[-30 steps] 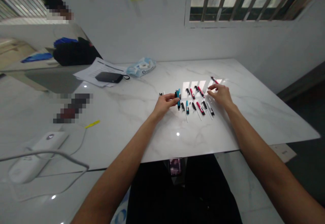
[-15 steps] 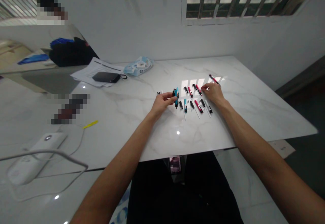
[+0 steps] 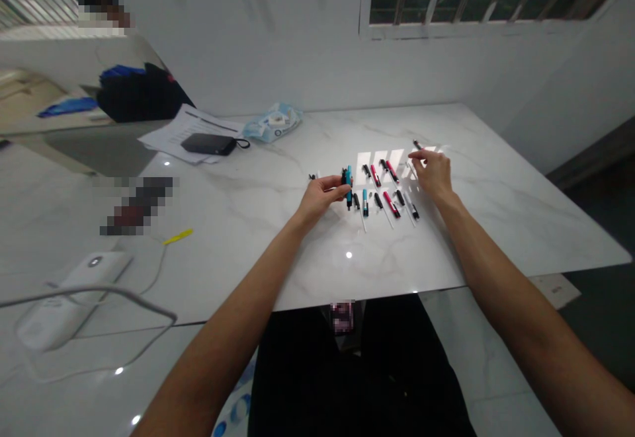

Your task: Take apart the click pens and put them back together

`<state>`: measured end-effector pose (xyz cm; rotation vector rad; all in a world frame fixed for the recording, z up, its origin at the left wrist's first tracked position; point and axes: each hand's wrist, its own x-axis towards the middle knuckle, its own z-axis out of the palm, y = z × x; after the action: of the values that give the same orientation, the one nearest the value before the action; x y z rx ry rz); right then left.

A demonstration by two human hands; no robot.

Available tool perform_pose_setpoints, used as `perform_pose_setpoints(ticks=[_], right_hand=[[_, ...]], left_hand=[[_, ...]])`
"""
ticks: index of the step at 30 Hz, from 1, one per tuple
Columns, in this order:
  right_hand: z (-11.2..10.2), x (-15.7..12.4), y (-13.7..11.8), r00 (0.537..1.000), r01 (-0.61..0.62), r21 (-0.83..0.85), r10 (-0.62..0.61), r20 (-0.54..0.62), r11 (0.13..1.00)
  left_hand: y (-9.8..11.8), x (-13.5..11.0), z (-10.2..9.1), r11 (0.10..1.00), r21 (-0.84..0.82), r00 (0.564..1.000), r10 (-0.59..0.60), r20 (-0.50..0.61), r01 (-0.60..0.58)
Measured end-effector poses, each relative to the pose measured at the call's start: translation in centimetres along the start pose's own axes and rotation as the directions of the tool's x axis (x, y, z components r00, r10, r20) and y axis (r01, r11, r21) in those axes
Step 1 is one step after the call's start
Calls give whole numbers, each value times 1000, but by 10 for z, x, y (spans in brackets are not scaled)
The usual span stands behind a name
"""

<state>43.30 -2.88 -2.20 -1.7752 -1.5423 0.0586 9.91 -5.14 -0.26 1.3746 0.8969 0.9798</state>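
Observation:
My left hand (image 3: 325, 198) is closed around a couple of blue-and-black pens (image 3: 348, 189), held upright just over the table at the left of the row. My right hand (image 3: 432, 171) hovers at the right with thumb and fingers pinched; a thin pale stick seems to be at the fingertips, but I cannot make it out. Behind it, a dark-tipped pen (image 3: 417, 144) is partly hidden. Between the hands lie pen parts in two rows: pink barrels (image 3: 391, 204), a blue barrel (image 3: 366, 203), a grey-and-black barrel (image 3: 411, 205), black pieces (image 3: 378, 200) and thin white refills.
The white marbled table (image 3: 307, 272) carries a dark pouch (image 3: 211, 144) on papers (image 3: 173, 129) and a blue-white soft packet (image 3: 272, 123). At left are a white power strip (image 3: 74, 298) with a cable and a yellow tag (image 3: 178, 236). Another person shows at upper left.
My right hand has moved right, away from the pink barrel in the back row, and now covers most of the far pen. My left hand keeps the blue pens in nearly the same spot.

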Motion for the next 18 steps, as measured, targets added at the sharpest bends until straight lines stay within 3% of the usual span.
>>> perform_pose_setpoints(ticks=[4,11,18], right_hand=[[1,-1,9,1000,-11,-28,11,2,1000],[14,11,5,985,130,-176,-107,137,976],[26,37,12,987,64,-145,-42,153,987]], left_hand=[[0,0,0,1000,7,1000,4,-4,-4],[0,0,-1,1000,15,1000,11,1,-11],[2,-1,-1,1000,-5,1000,15,-12,-15]])
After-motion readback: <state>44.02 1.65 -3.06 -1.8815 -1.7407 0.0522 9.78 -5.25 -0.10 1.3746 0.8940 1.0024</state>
